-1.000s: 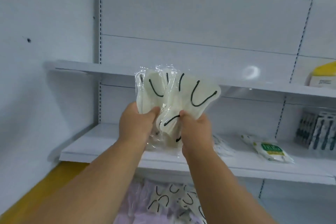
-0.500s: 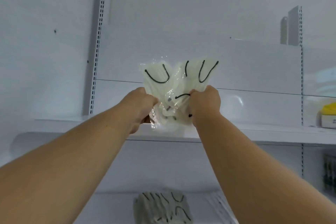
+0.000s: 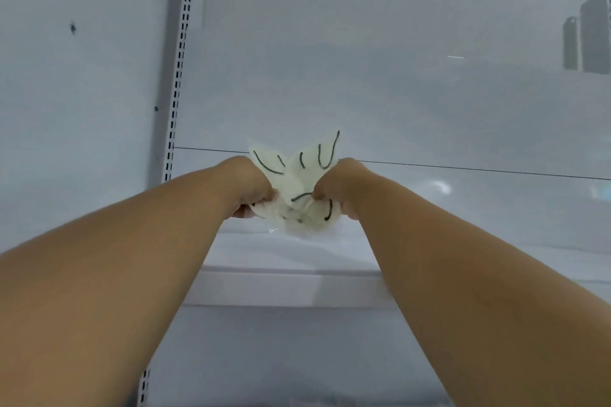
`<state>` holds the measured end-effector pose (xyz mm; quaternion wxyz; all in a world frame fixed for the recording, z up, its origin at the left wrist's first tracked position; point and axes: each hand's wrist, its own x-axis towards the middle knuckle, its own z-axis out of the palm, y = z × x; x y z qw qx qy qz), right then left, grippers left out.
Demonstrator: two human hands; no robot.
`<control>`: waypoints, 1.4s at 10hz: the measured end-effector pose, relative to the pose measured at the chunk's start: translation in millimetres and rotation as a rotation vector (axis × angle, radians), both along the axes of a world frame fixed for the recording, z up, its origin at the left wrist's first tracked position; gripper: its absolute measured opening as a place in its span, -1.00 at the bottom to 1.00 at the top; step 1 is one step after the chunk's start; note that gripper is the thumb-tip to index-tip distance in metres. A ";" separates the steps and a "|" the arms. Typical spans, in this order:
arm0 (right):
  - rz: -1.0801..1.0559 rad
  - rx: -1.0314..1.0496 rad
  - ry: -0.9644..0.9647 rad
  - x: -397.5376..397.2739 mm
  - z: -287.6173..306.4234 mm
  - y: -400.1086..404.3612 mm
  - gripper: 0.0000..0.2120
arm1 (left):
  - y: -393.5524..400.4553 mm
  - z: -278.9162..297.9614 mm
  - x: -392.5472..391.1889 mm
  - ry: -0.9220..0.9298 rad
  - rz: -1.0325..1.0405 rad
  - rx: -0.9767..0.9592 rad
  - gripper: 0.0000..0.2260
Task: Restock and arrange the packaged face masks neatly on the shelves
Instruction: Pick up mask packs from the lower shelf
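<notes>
Above the shelf (image 3: 297, 251), both hands grip unlabelled mask packets (image 3: 297, 185).

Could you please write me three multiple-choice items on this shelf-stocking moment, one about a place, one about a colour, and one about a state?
1. Where is the bundle of packaged masks?
A. Lying on the floor
B. Just above the upper shelf, between the two hands
C. Hooked onto the slotted upright

2. What colour are the ear loops on the masks?
A. Dark, near black
B. Red
C. Yellow

3. How is the bundle held?
A. By the left hand alone
B. It lies free, both hands flat
C. The left hand and right hand each grip it

Answers: 1 B, the packs sit between the hands over the shelf surface; 2 A, dark curved lines show on the pale masks; 3 C, fingers of both hands curl on the plastic.
</notes>
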<state>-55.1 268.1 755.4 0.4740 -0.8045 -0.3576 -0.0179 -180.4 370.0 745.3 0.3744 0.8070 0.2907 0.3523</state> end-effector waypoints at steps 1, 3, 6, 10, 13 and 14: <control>-0.059 -0.144 -0.049 17.6 -1.7 10.3 -0.76 | 11.2 -6.1 12.4 0.208 -0.022 0.058 -0.82; -0.242 -0.682 -0.522 23.9 -12.8 15.1 -0.69 | 15.1 -20.1 24.0 0.799 0.133 0.479 -0.53; -0.462 -0.523 -0.652 7.5 -17.6 -6.0 -0.69 | 9.4 -20.0 14.1 0.704 0.129 0.709 -0.63; -0.251 -0.067 -0.883 -66.6 -43.0 -53.9 -0.81 | -47.1 -40.6 -72.0 0.017 0.064 0.749 -0.85; -0.052 0.181 -0.796 -133.0 -116.7 -147.1 -0.77 | -144.5 -132.7 -136.2 -0.232 0.172 0.884 -0.83; 0.038 0.207 -0.761 -149.7 -164.0 -187.7 -0.76 | -192.3 -191.5 -152.6 -0.198 0.182 0.863 -0.85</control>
